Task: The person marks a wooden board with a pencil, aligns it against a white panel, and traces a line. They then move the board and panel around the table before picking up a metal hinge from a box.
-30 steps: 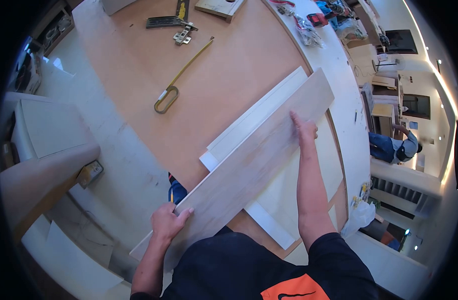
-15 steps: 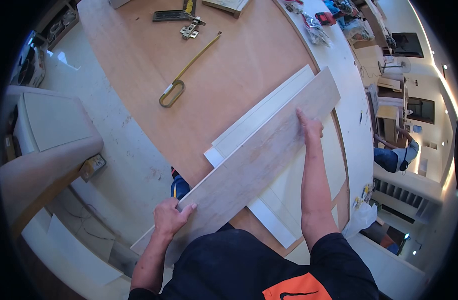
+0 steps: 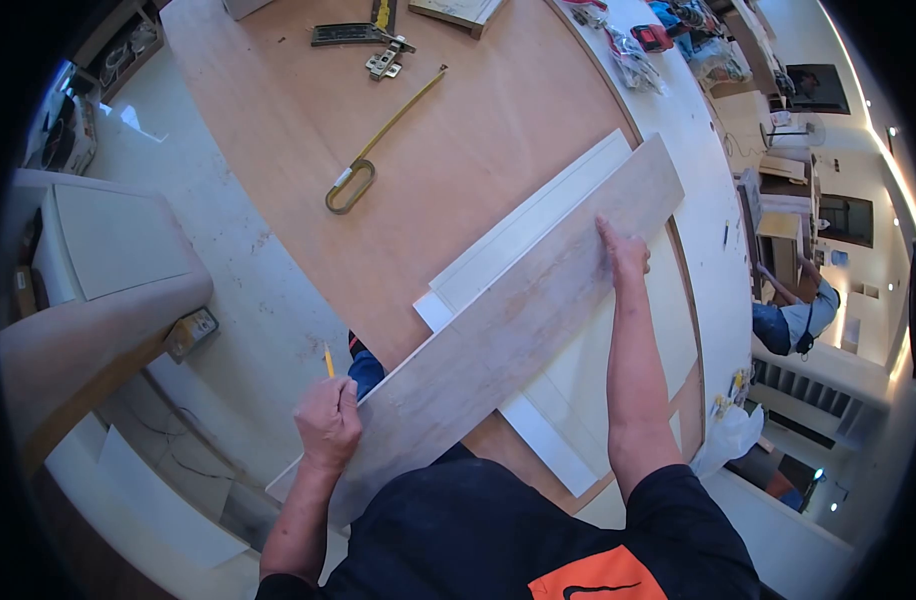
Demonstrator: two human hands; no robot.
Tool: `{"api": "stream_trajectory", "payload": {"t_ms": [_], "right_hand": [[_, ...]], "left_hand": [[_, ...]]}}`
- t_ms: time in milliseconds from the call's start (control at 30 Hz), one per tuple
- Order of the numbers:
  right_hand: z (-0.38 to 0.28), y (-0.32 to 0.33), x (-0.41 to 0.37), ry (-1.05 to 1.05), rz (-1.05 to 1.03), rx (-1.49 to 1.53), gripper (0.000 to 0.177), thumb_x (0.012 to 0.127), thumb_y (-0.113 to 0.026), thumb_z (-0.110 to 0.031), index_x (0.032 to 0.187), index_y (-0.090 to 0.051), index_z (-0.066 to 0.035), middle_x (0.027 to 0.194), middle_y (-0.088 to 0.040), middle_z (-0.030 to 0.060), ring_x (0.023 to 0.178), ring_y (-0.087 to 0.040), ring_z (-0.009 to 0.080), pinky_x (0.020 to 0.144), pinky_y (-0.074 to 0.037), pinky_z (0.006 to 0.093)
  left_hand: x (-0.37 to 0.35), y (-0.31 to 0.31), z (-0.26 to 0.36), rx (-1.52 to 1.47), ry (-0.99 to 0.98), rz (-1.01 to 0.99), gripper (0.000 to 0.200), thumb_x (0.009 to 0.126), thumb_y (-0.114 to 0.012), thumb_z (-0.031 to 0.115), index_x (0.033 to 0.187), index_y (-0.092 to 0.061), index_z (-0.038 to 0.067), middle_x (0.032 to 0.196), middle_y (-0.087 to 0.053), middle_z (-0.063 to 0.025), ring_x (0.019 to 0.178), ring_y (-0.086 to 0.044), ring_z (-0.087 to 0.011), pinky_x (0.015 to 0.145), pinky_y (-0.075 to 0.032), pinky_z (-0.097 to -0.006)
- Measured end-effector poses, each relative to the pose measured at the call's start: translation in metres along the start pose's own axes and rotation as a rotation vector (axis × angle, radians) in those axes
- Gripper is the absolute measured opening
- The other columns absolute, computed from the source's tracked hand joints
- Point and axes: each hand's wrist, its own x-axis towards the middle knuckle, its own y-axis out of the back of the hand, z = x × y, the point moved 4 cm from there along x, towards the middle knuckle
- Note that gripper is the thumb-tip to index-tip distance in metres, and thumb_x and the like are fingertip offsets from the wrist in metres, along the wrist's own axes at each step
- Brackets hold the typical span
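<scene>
A long greyish wood-grain board [image 3: 518, 300] lies slantwise in front of me, over paler panels on the workbench. My right hand [image 3: 628, 258] grips its right-hand long edge towards the far end, thumb laid on the top face. At the near left end, my left hand [image 3: 328, 422] is closed in a fist around a yellow pencil [image 3: 329, 360], whose tip points up and away. That fist is beside the board's left edge, overlapping it in this view. Under the board show a white panel [image 3: 548, 215] and a narrow white strip [image 3: 548, 445].
On the brown workbench [image 3: 268, 130] lie a tape measure [image 3: 352, 188] with its blade out, a metal hinge [image 3: 386, 62] and a dark square-like tool [image 3: 346, 34]. Red tool parts [image 3: 652, 38] and bags sit along the far right. Another person [image 3: 798, 318] works in the background.
My left hand has let go of the board's edge and closed into a fist, raising the pencil. My right hand keeps its place on the board, which has barely moved.
</scene>
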Motion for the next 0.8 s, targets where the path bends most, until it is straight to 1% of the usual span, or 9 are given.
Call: {"api": "stream_trajectory", "payload": {"t_ms": [67,133,167,267,367,433,567,667,800], "right_hand": [[0.002,0.001,0.0,0.001,-0.004,-0.007,0.118,0.06,-0.082,-0.071,0.14,-0.048,0.009,0.146,-0.041,0.0317,0.137,-0.034,0.049,0.111,-0.036,0.053],[-0.002,0.002,0.0,0.007,-0.013,-0.013,0.119,0.06,-0.082,-0.071,0.14,-0.047,0.009,0.147,-0.041,0.0318,0.137,-0.034,0.049,0.112,-0.036,0.0526],[-0.001,0.002,-0.001,0.01,-0.016,-0.013,0.119,0.06,-0.082,-0.071,0.14,-0.047,0.01,0.147,-0.041,0.032,0.137,-0.034,0.049,0.112,-0.036,0.0524],[0.001,-0.001,0.004,0.012,-0.016,-0.016,0.119,0.06,-0.082,-0.071,0.14,-0.047,0.01,0.147,-0.04,0.0327,0.138,-0.034,0.0488,0.112,-0.036,0.0519],[0.002,0.001,0.008,0.003,-0.001,-0.031,0.119,0.059,-0.082,-0.072,0.139,-0.048,0.011,0.147,-0.04,0.0332,0.138,-0.034,0.0487,0.112,-0.036,0.0518],[0.002,-0.001,0.007,0.005,-0.014,-0.039,0.119,0.059,-0.082,-0.072,0.138,-0.048,0.011,0.146,-0.04,0.0335,0.137,-0.035,0.0489,0.112,-0.036,0.052],[0.002,-0.002,0.007,0.012,-0.011,-0.017,0.119,0.059,-0.081,-0.073,0.137,-0.05,0.012,0.145,-0.042,0.0337,0.136,-0.037,0.0495,0.111,-0.037,0.0523],[0.005,-0.003,0.009,0.016,-0.007,-0.027,0.117,0.059,-0.081,-0.074,0.136,-0.051,0.01,0.144,-0.043,0.0338,0.135,-0.038,0.0497,0.11,-0.037,0.0525],[0.002,-0.001,0.008,0.023,-0.029,-0.071,0.113,0.063,-0.078,-0.073,0.137,-0.051,0.008,0.144,-0.043,0.0303,0.134,-0.039,0.0481,0.108,-0.039,0.0534]], "left_hand": [[0.017,0.002,0.022,-0.021,-0.206,0.133,0.007,0.089,-0.064,0.008,0.091,-0.067,0.002,0.08,-0.065,-0.0175,0.068,-0.064,-0.0332,0.06,-0.05,-0.0387],[0.032,-0.014,0.041,0.007,-0.23,0.119,0.007,0.088,-0.064,0.008,0.093,-0.067,0.002,0.078,-0.064,-0.0153,0.068,-0.064,-0.0324,0.06,-0.051,-0.0389],[0.039,-0.022,0.049,0.022,-0.241,0.107,0.008,0.088,-0.064,0.008,0.093,-0.067,0.002,0.076,-0.063,-0.0142,0.068,-0.064,-0.0321,0.06,-0.051,-0.039],[0.062,-0.06,0.064,0.014,-0.398,-0.085,0.006,0.086,-0.065,0.007,0.092,-0.066,0.005,0.07,-0.061,-0.0121,0.065,-0.064,-0.0317,0.058,-0.052,-0.0417],[0.082,-0.085,0.074,-0.041,-0.416,-0.17,0.008,0.086,-0.067,0.008,0.094,-0.067,0.006,0.079,-0.066,-0.0143,0.067,-0.066,-0.0328,0.057,-0.052,-0.0423],[0.094,-0.102,0.074,0.017,-0.409,-0.2,0.004,0.087,-0.066,0.011,0.088,-0.065,0.006,0.075,-0.065,-0.0138,0.065,-0.065,-0.0332,0.057,-0.052,-0.0428],[0.107,-0.12,0.076,-0.007,-0.401,-0.257,0.013,0.089,-0.063,0.015,0.078,-0.06,0.007,0.07,-0.063,-0.0142,0.064,-0.065,-0.0343,0.057,-0.051,-0.0447],[0.112,-0.126,0.082,0.04,-0.394,-0.309,0.016,0.088,-0.056,0.012,0.074,-0.058,0.005,0.069,-0.064,-0.0173,0.064,-0.066,-0.0353,0.058,-0.052,-0.046],[0.118,-0.132,0.079,0.052,-0.408,-0.357,0.016,0.088,-0.055,0.013,0.074,-0.059,0.005,0.068,-0.065,-0.0183,0.064,-0.066,-0.0367,0.058,-0.052,-0.0471]]}}
